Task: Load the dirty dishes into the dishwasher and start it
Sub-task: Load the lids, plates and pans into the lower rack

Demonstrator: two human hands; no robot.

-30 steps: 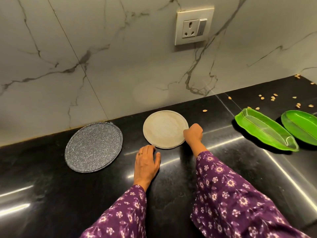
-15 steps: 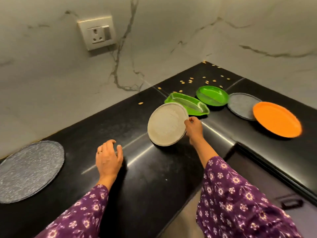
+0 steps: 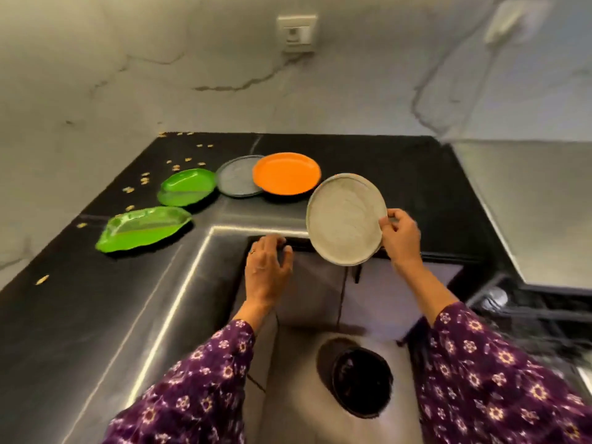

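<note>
- Head view: my right hand [image 3: 400,235] pinches the plate [image 3: 344,219] by its rim, above the worktop [image 3: 96,315] edge; left hand [image 3: 267,267] loose, empty.
- Loading step; next I'd carry it to the dishwasher.

Right hand [image 3: 400,237] is up and out front, thumb and fingers pinching the rim of the pale grey plate [image 3: 342,219], holding it tilted. Left hand [image 3: 267,267] sits a bit lower, palm down, fingers loose and slightly spread, gripping nothing. Both forearms are stretched forward, bare below the purple flowery sleeves [image 3: 198,379].
</note>
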